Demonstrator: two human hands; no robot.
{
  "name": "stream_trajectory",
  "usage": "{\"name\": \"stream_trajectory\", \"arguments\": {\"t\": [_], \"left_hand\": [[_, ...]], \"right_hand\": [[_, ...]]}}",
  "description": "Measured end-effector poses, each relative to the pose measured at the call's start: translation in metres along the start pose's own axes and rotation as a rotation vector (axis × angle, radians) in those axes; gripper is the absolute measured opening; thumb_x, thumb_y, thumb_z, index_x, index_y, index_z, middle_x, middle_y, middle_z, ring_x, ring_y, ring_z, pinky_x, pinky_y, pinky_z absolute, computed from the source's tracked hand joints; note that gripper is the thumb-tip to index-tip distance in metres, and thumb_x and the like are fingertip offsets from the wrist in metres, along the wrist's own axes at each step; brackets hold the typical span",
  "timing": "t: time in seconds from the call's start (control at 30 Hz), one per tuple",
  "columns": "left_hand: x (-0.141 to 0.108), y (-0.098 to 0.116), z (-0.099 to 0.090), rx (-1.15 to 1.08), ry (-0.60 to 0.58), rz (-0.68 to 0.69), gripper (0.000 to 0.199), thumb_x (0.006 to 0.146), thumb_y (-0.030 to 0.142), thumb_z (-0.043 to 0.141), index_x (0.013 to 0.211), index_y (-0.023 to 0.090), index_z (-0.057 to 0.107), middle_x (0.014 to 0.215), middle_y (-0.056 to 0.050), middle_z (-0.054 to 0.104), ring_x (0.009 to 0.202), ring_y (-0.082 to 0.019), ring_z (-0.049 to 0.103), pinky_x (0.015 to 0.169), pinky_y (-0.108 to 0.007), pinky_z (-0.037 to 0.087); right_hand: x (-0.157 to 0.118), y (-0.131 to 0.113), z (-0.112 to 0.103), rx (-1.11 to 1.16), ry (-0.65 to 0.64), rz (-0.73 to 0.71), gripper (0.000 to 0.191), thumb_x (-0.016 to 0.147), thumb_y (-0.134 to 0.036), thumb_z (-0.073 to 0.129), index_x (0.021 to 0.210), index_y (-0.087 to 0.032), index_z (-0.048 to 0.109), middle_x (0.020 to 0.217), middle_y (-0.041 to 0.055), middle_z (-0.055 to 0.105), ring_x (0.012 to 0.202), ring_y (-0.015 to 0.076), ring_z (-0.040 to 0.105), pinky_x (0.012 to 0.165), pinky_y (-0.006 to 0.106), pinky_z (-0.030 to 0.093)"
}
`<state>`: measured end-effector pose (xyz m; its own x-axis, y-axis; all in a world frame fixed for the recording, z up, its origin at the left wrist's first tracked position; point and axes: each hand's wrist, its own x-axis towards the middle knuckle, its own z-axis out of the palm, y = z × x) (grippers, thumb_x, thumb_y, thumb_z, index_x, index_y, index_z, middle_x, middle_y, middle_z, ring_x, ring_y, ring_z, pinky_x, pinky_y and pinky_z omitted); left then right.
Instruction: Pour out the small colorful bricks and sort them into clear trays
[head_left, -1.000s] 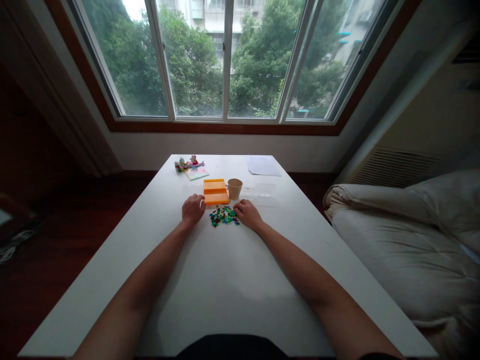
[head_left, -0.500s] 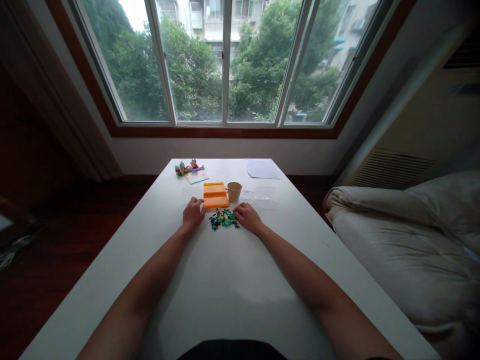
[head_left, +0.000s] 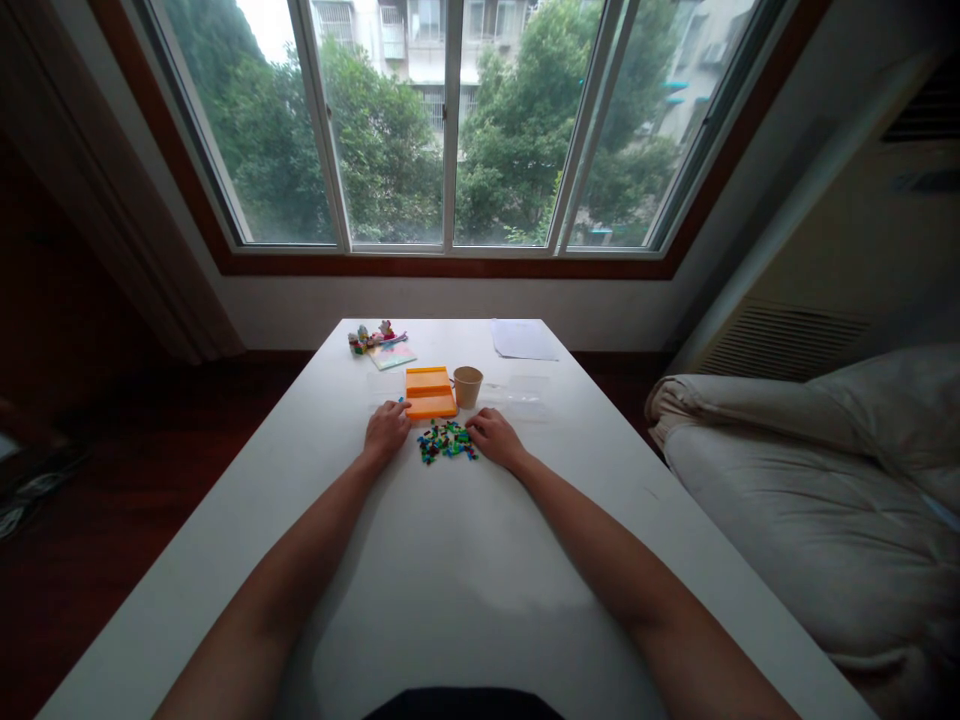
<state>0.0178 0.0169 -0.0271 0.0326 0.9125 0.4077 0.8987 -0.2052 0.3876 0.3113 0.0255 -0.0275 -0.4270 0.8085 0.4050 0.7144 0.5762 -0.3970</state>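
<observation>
A loose pile of small toy bricks [head_left: 447, 440] in green, blue, brown and other colours lies on the white table between my hands. My left hand [head_left: 387, 430] rests at the front left corner of an orange tray [head_left: 432, 408], fingers curled, with a tiny blue brick [head_left: 401, 399] showing at the fingertips. On the pile's right edge, my right hand [head_left: 495, 437] lies with its fingers bent together; whatever is between them is too small to make out. A brown paper cup [head_left: 468, 388] stands upright just right of the tray.
Clear plastic lids or trays [head_left: 529, 396] lie right of the cup, and another [head_left: 384, 388] left of the orange tray. Farther back are small toy figures [head_left: 360, 342], a pastel card [head_left: 393, 355] and white paper sheets [head_left: 523, 339]. A padded sofa [head_left: 750, 480] flanks the table.
A tiny blue brick now shows at my left fingertips, where none was visible before. Both hands have stayed almost in place, and the view has shifted very slightly.
</observation>
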Motion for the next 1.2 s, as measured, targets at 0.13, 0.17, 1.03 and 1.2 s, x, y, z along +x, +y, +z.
{"name": "stream_trajectory", "arguments": {"t": [0.13,0.17,1.03,1.2], "left_hand": [[-0.001,0.003,-0.002,-0.047,-0.015,-0.003,0.034,0.089,0.015,0.054,0.119,0.026,0.066,0.121,-0.007,0.062,0.103,-0.021,0.062,0.095,-0.035,0.049],[-0.001,0.003,-0.002,-0.06,-0.019,-0.011,0.031,0.089,0.015,0.054,0.116,0.025,0.066,0.12,-0.007,0.062,0.1,-0.02,0.062,0.094,-0.034,0.049],[-0.003,0.013,-0.004,-0.068,-0.036,0.052,0.018,0.087,0.023,0.06,0.103,0.023,0.07,0.131,-0.008,0.055,0.121,-0.025,0.056,0.105,-0.04,0.048],[-0.002,0.011,-0.002,-0.087,-0.045,0.039,0.018,0.088,0.023,0.061,0.103,0.023,0.07,0.131,-0.008,0.055,0.122,-0.024,0.055,0.106,-0.04,0.047]], "right_hand": [[0.0,0.001,0.0,0.009,-0.005,0.0,0.017,0.096,-0.029,0.06,0.101,-0.024,0.076,0.1,0.0066,0.064,0.101,0.0204,0.055,0.091,0.031,0.043],[0.0,0.001,0.0,0.01,-0.005,0.0,0.017,0.096,-0.029,0.06,0.101,-0.024,0.076,0.1,0.0065,0.063,0.101,0.0203,0.055,0.091,0.031,0.043],[0.0,0.0,-0.002,0.008,-0.016,0.013,0.017,0.095,-0.028,0.06,0.1,-0.024,0.076,0.1,0.0063,0.063,0.101,0.0203,0.054,0.091,0.031,0.043],[0.0,0.002,0.0,0.016,-0.015,-0.003,0.017,0.095,-0.024,0.059,0.101,-0.024,0.075,0.101,0.0064,0.063,0.101,0.0201,0.054,0.092,0.031,0.043]]}}
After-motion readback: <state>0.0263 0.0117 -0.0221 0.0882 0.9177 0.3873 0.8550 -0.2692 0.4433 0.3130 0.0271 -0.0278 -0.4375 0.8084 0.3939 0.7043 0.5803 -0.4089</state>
